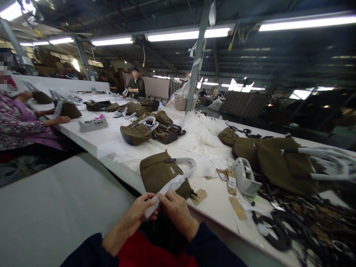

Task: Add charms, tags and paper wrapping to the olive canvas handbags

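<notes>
An olive-brown handbag (157, 172) lies at the near edge of the white table (204, 217). One of its handles, wrapped in white plastic film (187, 165), arches over the top. My left hand (140, 211) is closed around the lower end of a white wrapped strip, apparently part of the bag's handle wrapping (170, 185). Just above that grip, my right hand (177, 209) pinches the same wrapping between thumb and fingers. A brown card tag (200, 196) sits by the bag's right side.
More olive handbags (136, 132) are grouped farther back, others (283, 159) to the right. A white tape dispenser (244, 178), card tags (231, 181) and dark straps (274, 231) lie right. White tissue sheets (200, 129) are piled mid-table. A co-worker (30, 118) handles bags at left.
</notes>
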`<state>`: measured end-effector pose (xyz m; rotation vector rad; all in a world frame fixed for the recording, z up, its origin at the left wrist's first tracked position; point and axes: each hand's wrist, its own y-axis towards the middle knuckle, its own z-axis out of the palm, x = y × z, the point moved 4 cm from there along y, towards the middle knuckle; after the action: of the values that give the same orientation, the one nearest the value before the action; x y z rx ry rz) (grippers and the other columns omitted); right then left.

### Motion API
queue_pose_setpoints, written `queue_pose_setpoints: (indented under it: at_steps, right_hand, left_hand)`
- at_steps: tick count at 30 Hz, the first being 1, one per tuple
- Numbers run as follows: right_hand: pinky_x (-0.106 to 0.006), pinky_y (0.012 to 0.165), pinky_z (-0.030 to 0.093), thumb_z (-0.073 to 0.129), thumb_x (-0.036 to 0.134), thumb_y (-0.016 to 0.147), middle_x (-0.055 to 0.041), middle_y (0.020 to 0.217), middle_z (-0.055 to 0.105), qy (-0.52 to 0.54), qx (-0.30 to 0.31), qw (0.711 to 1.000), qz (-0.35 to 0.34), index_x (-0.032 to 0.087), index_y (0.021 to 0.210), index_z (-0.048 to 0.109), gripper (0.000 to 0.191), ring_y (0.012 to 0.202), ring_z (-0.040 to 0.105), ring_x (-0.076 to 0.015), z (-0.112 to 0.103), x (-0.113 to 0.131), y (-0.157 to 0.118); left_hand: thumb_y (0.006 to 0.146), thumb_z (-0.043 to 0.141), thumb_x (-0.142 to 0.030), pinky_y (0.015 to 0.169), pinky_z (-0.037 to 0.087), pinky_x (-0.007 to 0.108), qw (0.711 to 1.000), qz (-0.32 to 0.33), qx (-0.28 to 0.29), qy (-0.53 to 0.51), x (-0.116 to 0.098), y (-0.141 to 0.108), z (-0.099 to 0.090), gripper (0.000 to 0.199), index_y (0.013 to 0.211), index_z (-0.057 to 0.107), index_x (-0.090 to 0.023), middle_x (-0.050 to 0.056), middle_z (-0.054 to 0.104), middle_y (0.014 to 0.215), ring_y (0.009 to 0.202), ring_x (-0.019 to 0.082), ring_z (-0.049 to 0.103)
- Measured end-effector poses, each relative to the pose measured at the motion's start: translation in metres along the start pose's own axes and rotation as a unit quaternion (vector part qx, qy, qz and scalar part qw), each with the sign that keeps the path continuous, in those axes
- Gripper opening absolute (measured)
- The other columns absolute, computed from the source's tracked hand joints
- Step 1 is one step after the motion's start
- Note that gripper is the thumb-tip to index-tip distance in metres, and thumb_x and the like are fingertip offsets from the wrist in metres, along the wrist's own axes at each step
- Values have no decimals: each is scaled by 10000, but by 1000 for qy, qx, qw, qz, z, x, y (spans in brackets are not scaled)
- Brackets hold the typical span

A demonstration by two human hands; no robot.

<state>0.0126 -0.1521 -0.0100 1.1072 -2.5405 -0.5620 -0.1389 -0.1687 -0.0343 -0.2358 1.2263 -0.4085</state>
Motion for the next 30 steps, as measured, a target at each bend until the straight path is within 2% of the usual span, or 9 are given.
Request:
queue_pose_setpoints:
  at_steps: [4, 7, 10, 13, 15, 18, 22, 27, 30]
  right_hand:
    - [-297, 720, 517, 561, 147, 897, -57, 992, 617, 26, 21, 998, 49, 246, 1437, 398, 573, 880, 600, -207, -4, -16, -28]
    - [-334, 792, 531, 513, 126, 901, -61, 977, 618, 39, -5, 993, 110, 235, 1341, 503, 454, 903, 600, -213, -15, -42, -58]
    - [-354, 881, 510, 486, 160, 921, -75, 1069, 617, 59, -44, 980, 187, 245, 1210, 589, 318, 1007, 586, -220, -28, -76, -86]
    - [-363, 886, 497, 475, 214, 933, -81, 1076, 617, 53, -53, 959, 273, 247, 1144, 627, 261, 1009, 579, -226, -38, -110, -105]
    - [-373, 886, 487, 477, 216, 924, -94, 1077, 628, 32, -36, 953, 301, 227, 1138, 642, 271, 1008, 573, -237, -42, -127, -109]
    - [-383, 924, 452, 533, 201, 885, -101, 1188, 629, 1, 24, 959, 282, 224, 1207, 629, 337, 1079, 543, -251, -44, -138, -104]
    - [-362, 893, 426, 616, 284, 865, -70, 1203, 636, -16, 89, 965, 248, 280, 1184, 641, 320, 1087, 530, -252, -47, -138, -91]
    - [-338, 837, 423, 724, 389, 786, -76, 1050, 617, -10, 98, 962, 254, 250, 1082, 675, 331, 983, 541, -247, -48, -139, -87]
    - [-335, 820, 428, 769, 421, 737, -70, 1033, 605, -5, 106, 961, 256, 257, 1052, 690, 364, 974, 546, -250, -45, -140, -92]
  left_hand:
    - [738, 758, -434, 527, 541, 228, 1000, 1, -11, 15, 2, -12, -14, 443, 1027, 551, -169, 47, 662, 865, 695, 148, 634]
    - [731, 763, -437, 545, 542, 228, 998, 12, -64, 19, 5, -17, -30, 420, 1002, 567, -184, -1, 616, 799, 694, 140, 612]
    - [734, 754, -457, 579, 539, 227, 994, 25, -106, -1, 4, -15, -37, 400, 982, 584, -194, -7, 615, 844, 726, 136, 606]
    - [721, 756, -480, 591, 528, 228, 992, 22, -123, -10, 1, -8, -34, 415, 964, 599, -182, 16, 645, 902, 761, 152, 622]
    - [710, 762, -493, 572, 519, 231, 991, 19, -135, 0, -1, -2, -28, 427, 951, 609, -175, 13, 648, 840, 722, 155, 621]
    - [703, 770, -495, 524, 516, 249, 990, -7, -143, 18, 2, 7, -19, 424, 940, 617, -179, -4, 637, 733, 649, 163, 614]
    - [696, 796, -363, 547, 558, 290, 994, -22, -109, -14, 12, 21, -12, 343, 945, 654, -173, 15, 683, 773, 686, 192, 654]
    - [705, 784, -215, 566, 553, 248, 996, -10, -72, -58, 19, 32, -9, 205, 861, 697, -115, 53, 719, 749, 615, 166, 658]
    - [703, 778, -192, 590, 557, 243, 994, -11, -78, -81, 18, 31, -6, 163, 827, 695, -128, 39, 726, 736, 614, 157, 657]
